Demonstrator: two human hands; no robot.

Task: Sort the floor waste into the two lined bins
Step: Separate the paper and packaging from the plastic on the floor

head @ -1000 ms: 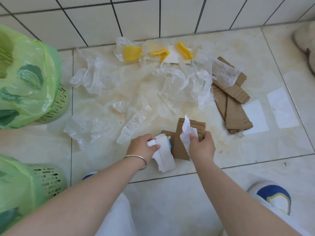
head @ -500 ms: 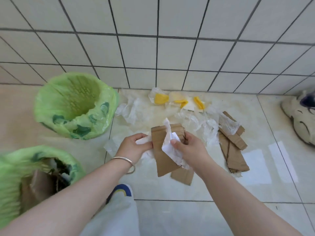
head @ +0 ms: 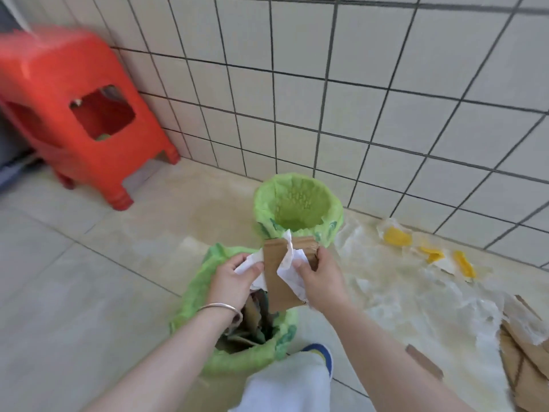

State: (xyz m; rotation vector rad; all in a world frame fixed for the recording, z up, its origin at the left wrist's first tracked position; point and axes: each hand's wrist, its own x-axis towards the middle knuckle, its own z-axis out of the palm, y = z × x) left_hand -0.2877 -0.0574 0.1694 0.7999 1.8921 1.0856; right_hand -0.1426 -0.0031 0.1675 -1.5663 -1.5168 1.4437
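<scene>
Two bins with green liners stand on the floor. The near bin (head: 193,295) holds brown cardboard scraps; the far bin (head: 297,209) by the wall looks empty. Above the near bin, my left hand (head: 234,281) grips crumpled white paper (head: 251,263). My right hand (head: 319,278) holds a brown cardboard strip (head: 277,281) together with another piece of white paper (head: 289,267). On the floor to the right lie clear plastic wrap (head: 416,295), yellow foam pieces (head: 398,237) and more cardboard (head: 525,361).
A red plastic stool (head: 74,105) stands at the left against the tiled wall (head: 356,93). My white trouser leg (head: 285,385) and blue-tipped shoe (head: 319,350) are just right of the near bin. A small cardboard piece (head: 423,361) lies on the floor nearby.
Both hands lifted the paper and cardboard off the floor and carried them left, over the near bin. My view swung left; the stool came into sight.
</scene>
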